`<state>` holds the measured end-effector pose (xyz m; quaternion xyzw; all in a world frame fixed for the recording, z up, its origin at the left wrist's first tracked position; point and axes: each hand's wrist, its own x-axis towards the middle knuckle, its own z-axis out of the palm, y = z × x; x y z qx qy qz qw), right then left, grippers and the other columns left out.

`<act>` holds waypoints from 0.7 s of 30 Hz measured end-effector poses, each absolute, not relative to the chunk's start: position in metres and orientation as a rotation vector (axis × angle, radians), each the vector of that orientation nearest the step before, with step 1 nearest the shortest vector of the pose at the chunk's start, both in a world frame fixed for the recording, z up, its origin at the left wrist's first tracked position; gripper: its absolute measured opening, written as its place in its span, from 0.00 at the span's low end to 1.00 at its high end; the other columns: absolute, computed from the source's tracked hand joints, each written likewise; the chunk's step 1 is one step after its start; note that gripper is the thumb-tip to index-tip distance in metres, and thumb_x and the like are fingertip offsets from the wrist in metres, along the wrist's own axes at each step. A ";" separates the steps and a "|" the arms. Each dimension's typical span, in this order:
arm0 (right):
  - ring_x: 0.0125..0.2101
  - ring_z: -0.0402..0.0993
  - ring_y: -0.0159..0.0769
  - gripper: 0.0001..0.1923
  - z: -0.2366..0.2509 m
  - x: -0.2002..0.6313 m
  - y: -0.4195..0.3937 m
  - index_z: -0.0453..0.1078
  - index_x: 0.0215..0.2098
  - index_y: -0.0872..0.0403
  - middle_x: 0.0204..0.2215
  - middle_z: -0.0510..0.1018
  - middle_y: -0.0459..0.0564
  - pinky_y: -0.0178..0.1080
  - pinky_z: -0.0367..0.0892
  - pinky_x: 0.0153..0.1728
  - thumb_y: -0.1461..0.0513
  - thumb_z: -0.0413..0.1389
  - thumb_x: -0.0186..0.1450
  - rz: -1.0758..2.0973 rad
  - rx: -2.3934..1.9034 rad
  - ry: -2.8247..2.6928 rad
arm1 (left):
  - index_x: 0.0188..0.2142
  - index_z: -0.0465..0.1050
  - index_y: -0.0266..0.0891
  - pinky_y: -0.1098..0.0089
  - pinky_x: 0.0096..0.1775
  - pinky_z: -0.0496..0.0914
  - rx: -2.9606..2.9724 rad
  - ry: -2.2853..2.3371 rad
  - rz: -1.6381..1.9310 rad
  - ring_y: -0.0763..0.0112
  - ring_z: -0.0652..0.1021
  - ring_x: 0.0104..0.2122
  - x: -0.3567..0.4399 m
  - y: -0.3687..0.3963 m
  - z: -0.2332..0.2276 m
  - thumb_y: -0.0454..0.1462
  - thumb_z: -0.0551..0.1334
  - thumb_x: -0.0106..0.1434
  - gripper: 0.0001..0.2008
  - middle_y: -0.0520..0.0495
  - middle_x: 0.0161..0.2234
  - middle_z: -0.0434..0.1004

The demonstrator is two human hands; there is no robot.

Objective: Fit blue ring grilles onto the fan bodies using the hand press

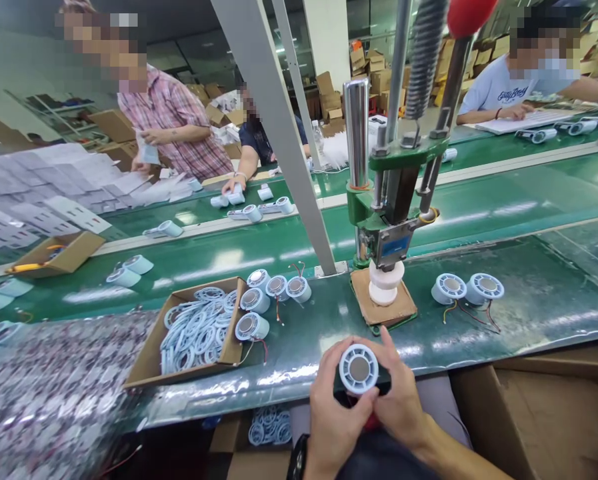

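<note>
I grip a round white fan part between both hands. My left hand and right hand pinch its rim, just below the green hand press.

Perhaps "EasyBeat" on white T-shirt

The round part held in both hands is white with a grey centre disc. The counter is glossy dark green. The press has a green frame, a small blue plate and a red knob on its lever. The cardboard box is brown and holds pale blue rings. Thin wires on the finished parts look red and yellow, possibly black too.
</note>
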<state>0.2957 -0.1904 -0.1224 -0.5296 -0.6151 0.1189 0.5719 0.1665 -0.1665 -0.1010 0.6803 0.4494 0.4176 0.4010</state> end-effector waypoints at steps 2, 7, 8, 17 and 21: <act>0.51 0.81 0.41 0.46 -0.105 0.291 -0.197 0.34 0.75 0.51 0.52 0.81 0.57 0.45 0.78 0.52 0.63 0.57 0.68 0.211 -1.121 -1.414 | 0.61 0.65 0.39 0.54 0.59 0.70 1.736 1.103 1.172 0.52 0.77 0.57 0.161 -0.178 -0.090 0.38 0.69 0.58 0.32 0.37 0.57 0.77; 0.52 0.79 0.41 0.45 -0.080 0.285 -0.205 0.32 0.74 0.48 0.51 0.81 0.56 0.48 0.77 0.53 0.64 0.57 0.70 0.240 -1.043 -1.394 | 0.65 0.58 0.40 0.54 0.60 0.69 1.782 1.112 1.300 0.54 0.78 0.56 0.158 -0.192 -0.076 0.45 0.70 0.60 0.38 0.38 0.55 0.79; 0.52 0.80 0.42 0.45 -0.079 0.284 -0.205 0.32 0.74 0.47 0.51 0.81 0.55 0.48 0.77 0.53 0.63 0.57 0.70 0.255 -1.046 -1.391 | 0.65 0.58 0.40 0.55 0.60 0.70 1.805 1.123 1.292 0.54 0.78 0.56 0.157 -0.192 -0.075 0.45 0.69 0.60 0.37 0.38 0.55 0.78; 0.51 0.80 0.42 0.50 -0.083 0.279 -0.205 0.30 0.75 0.45 0.50 0.82 0.55 0.48 0.77 0.52 0.60 0.60 0.68 0.330 -1.052 -1.341 | 0.66 0.57 0.41 0.57 0.55 0.74 1.842 1.220 1.203 0.53 0.79 0.55 0.152 -0.192 -0.064 0.44 0.69 0.60 0.38 0.38 0.55 0.78; 0.49 0.81 0.44 0.45 -0.084 0.283 -0.206 0.46 0.73 0.43 0.52 0.81 0.55 0.44 0.78 0.51 0.58 0.64 0.65 0.375 -1.076 -1.385 | 0.64 0.61 0.41 0.53 0.56 0.73 1.884 1.299 1.188 0.51 0.78 0.54 0.152 -0.194 -0.061 0.45 0.70 0.59 0.37 0.38 0.54 0.78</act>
